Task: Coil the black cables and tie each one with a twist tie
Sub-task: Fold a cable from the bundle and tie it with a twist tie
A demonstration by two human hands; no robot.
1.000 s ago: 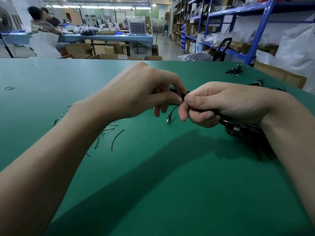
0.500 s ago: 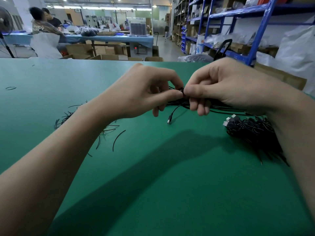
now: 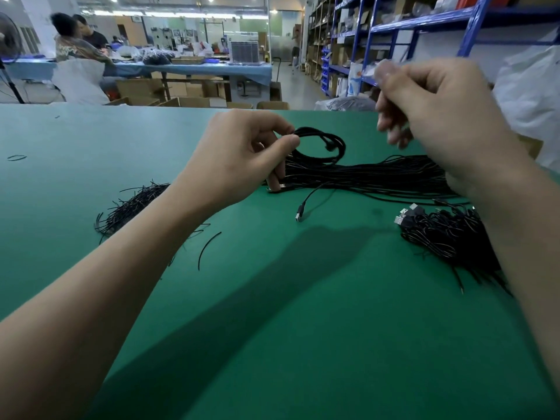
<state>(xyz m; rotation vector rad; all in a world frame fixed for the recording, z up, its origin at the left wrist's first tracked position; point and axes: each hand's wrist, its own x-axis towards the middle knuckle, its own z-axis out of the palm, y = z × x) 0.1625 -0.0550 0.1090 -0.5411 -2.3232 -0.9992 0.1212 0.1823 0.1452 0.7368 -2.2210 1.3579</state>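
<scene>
The left hand [image 3: 239,159] pinches a small coil [image 3: 327,144] of black cable between thumb and forefinger, just above the green table [image 3: 272,328]. The right hand [image 3: 439,116] is raised and blurred, with fingers curled; I cannot tell if it holds anything. With only one pinch, the loops can spring open, or the hanging plug [image 3: 298,218] can catch in the loose cables [image 3: 378,177] behind.

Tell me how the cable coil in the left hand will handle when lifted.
Probably floppy: the cable coil bends in loose loops where the left hand pinches it. Likely light, since thumb and finger alone hold it. No tie shows on it, so the loops may spring apart.
</scene>
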